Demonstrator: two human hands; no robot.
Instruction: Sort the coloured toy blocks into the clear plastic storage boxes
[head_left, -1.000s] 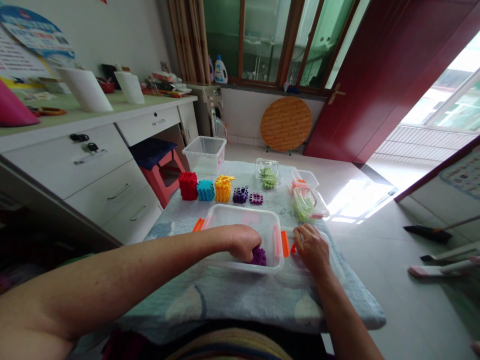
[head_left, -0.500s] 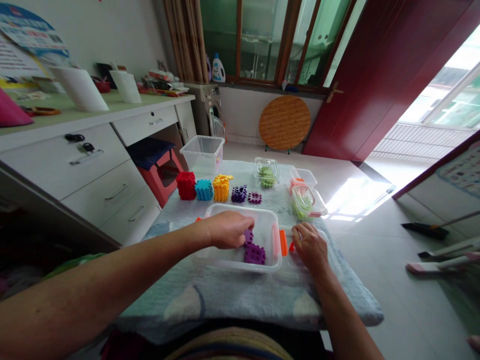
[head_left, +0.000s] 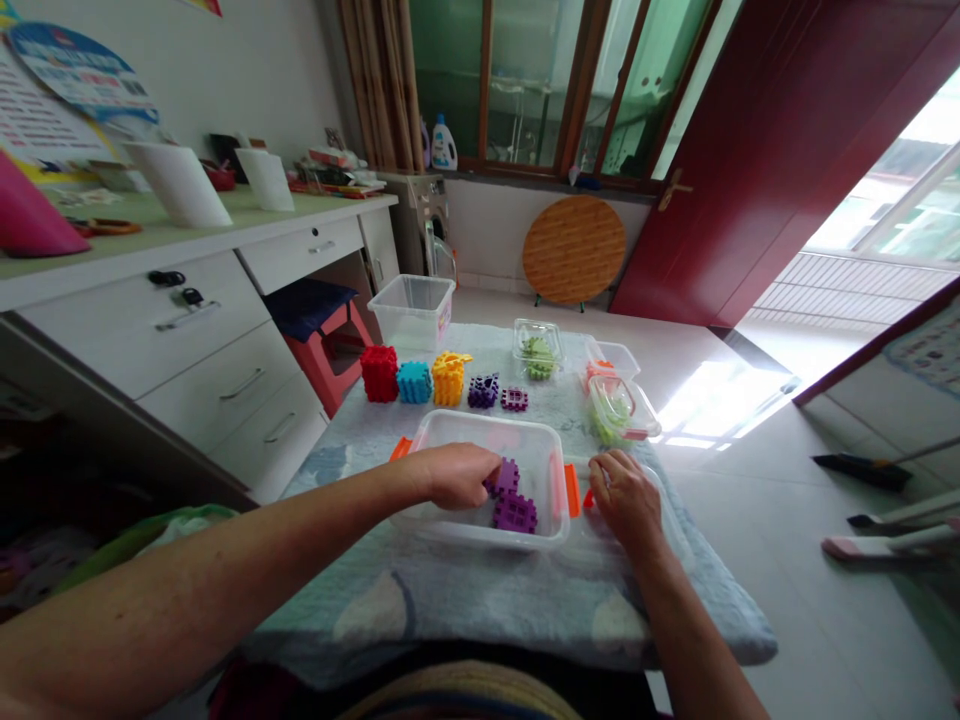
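The left hand (head_left: 454,476) is resting its curled fingers (head_left: 487,472) on a purple interlocking block (head_left: 504,478) inside the clear plastic bin (head_left: 480,420), grip unconfirmed, beside a second purple block (head_left: 515,514). The right hand (head_left: 626,498) is lying loosely curled near the bin's orange latch (head_left: 572,490), holding nothing visible.

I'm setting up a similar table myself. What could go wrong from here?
The left hand is working among the purple interlocking blocks in the clear plastic tub. The tub sits on a soft quilted cover, so it might slide or tip. The clear box of green pieces near the cover's edge could spill if the right hand bumps it.
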